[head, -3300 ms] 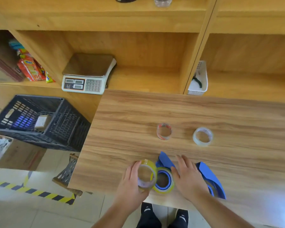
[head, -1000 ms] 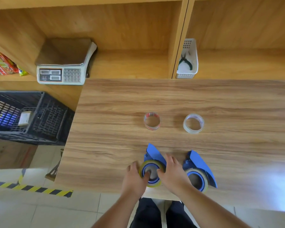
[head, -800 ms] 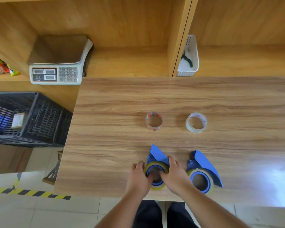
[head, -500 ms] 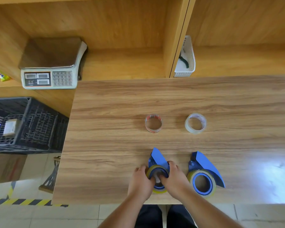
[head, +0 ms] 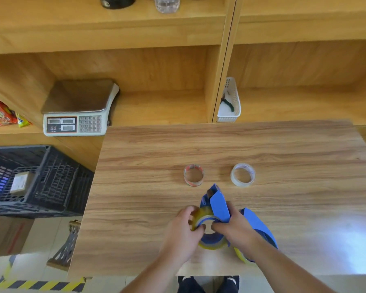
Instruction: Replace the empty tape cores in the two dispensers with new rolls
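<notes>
Near the table's front edge, both hands hold the left blue dispenser (head: 217, 203), tilted up off the table, with a yellowish tape roll (head: 209, 244) on its hub. My left hand (head: 183, 231) grips the roll's left side. My right hand (head: 234, 227) pinches the hub and dispenser from the right. The second blue dispenser (head: 258, 227) with its own yellowish roll (head: 240, 254) lies just right, partly hidden by my right forearm. Two empty cores rest farther back: one with red print (head: 193, 175) and a clear one (head: 242, 174).
The wooden table (head: 148, 208) stands against shelving. A scale (head: 78, 108) sits on the shelf at back left, a white basket (head: 230, 102) with pliers at back centre. A black crate (head: 36, 180) stands on the floor to the left.
The left dispenser has been lifted and tilted up from lying flat, its blue blade end now pointing away from me. Both hands stay on it and its roll.
</notes>
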Motion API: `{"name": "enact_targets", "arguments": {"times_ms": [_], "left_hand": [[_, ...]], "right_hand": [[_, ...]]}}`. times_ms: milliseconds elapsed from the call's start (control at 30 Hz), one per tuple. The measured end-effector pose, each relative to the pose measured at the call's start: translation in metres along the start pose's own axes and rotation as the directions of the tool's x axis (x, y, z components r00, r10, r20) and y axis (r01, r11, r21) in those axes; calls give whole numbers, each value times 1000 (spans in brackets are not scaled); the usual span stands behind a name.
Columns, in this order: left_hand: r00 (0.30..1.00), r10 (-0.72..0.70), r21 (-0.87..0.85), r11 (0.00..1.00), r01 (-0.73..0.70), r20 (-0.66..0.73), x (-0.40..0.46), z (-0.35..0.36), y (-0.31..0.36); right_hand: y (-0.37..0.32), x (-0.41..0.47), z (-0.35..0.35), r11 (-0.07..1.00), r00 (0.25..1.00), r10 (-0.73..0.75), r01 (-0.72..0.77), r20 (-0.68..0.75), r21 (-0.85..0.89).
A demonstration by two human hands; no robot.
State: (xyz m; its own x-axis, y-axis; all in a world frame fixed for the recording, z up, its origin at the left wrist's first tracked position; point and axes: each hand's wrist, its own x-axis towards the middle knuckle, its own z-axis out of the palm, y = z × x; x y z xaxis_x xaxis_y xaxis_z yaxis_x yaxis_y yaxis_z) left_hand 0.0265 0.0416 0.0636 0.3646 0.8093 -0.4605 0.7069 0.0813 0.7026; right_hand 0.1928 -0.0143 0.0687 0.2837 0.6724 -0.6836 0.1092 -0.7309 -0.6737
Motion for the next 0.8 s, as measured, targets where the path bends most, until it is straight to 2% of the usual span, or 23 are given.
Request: {"name": "enact_targets", "arguments": {"times_ms": [300, 467, 600, 667, 800], "left_hand": [[988, 153, -127, 980, -156, -28, -33, -33, 57], [979, 150, -256, 950, -182, -138, -58, -29, 78], [972, 140, -381, 902, -204, -190, -72, -18, 91], [971, 131, -396, 896, -203, -202, -78, -14, 94], [962, 106, -416, 886, -207, -253, -86, -7, 104]], "right_hand": [[-29, -44, -45, 946, 976, -213, 216, -39, 242], [-36, -62, -57, 911, 973, -208, 230, -99, 342], [-35, -70, -72, 855, 965, -251, 257, -76, 451], [-35, -77, -80, 849, 954, -294, 289, -60, 442], [-40, -95, -88, 854, 900, -423, 434, -104, 286]]}}
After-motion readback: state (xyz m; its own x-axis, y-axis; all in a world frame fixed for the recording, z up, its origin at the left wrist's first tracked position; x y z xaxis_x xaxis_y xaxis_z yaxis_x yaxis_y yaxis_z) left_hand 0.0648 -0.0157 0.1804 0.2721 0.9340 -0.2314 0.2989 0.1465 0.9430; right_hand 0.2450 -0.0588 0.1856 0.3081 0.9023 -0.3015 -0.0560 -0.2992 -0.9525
